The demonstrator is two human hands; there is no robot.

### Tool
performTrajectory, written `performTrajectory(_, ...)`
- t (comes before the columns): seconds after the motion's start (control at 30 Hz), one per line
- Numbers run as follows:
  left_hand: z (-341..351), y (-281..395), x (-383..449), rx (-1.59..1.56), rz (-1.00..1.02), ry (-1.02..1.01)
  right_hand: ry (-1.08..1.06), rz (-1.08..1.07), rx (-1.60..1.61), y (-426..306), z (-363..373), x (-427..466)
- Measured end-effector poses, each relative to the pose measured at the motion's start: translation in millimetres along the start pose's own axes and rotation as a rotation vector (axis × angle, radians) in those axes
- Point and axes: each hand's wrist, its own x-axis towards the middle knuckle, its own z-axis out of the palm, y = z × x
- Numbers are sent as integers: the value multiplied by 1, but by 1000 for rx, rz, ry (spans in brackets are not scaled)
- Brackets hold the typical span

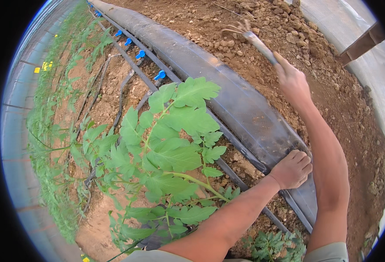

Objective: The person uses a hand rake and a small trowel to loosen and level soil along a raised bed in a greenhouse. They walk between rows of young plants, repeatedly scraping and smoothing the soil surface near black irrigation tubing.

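Note:
A hand cultivator point(259, 46) with curved metal tines is gripped by its handle in my right hand point(292, 80). Its tines are at the clods of brown soil point(222, 19). Lower down, my left hand point(292, 170) is closed on the edge of a wide black plastic tube point(241, 101) with thin blue stripes. The plastic is puckered around the fist, and the fingertips are hidden beneath it. My left forearm passes beside a leafy tomato plant point(176, 154), whose leaves cover part of the ground.
Thin black irrigation pipes point(140, 72) with blue valves point(160, 75) run alongside the tube. More tomato plants point(58, 183) line the left side, near yellow cards point(47, 65). Translucent plastic sheeting point(372, 95) and a brown post point(362, 44) bound the right. A small plant point(274, 245) grows below my arms.

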Motion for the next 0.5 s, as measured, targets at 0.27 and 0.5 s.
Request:
performTrajectory(0.27,-11,3,0,28,-36,44,221,-176,123,72,-50,-131)
performTrajectory(0.5,-3,6,16,37,50,76,219,-269,-22,2,14,58)
